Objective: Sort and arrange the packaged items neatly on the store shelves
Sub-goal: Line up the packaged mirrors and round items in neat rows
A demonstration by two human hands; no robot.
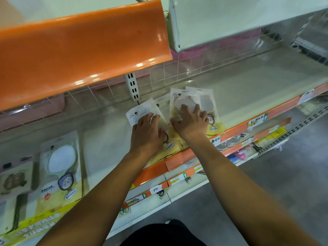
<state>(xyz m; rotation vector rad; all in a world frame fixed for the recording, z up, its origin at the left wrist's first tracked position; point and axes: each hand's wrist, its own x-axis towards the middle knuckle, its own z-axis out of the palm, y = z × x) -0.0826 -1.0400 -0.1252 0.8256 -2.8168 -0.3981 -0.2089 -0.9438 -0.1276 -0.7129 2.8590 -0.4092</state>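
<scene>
Packets [179,107] fanned at the shelf's [248,86] front edge lie under our flat-fingered left hand [148,131] and right hand [190,121], set side by side, and uneven pressing could slide them off.

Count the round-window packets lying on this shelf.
5 visible: one under the left hand, one behind it, two under the right hand, one alone at far left. More may hide in the overlapping pile.
</scene>
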